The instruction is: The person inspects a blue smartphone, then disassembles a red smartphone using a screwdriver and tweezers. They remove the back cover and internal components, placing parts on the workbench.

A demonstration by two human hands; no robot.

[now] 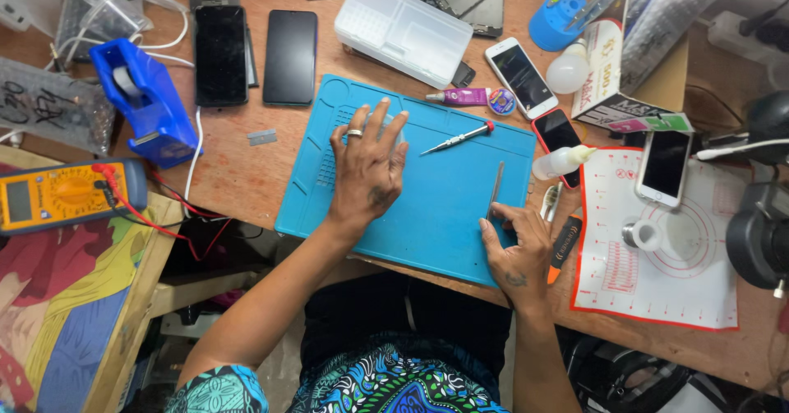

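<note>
Spudger (496,189), one, thin flat metal strip, lying on blue mat (444,207) near its right edge; long axis nearly upright in frame, upper tip aimed away from body and leaning slightly right, lower end under right hand (518,249). Right-hand fingers (491,236) curled around that lower end, pinching it. Left hand (367,170) pressed flat on mat's upper left part, fingers (376,125) spread wide, gripping nothing; one ring worn. One small screwdriver (457,138) with red cap between both hands, lying slantwise, tip toward lower left, cap toward upper right. Phones counted: two dark ones (255,55) side by side above mat on wooden surface (238,166), two more (538,105) beyond mat's upper right corner, one pale phone (664,165) on white gridded mat (657,273); five in all. One white plastic case (403,28) above mat. One blue tape dispenser (144,105) and one yellow multimeter (62,195) at far left. One small squeeze bottle (563,161) just right of mat.
</note>
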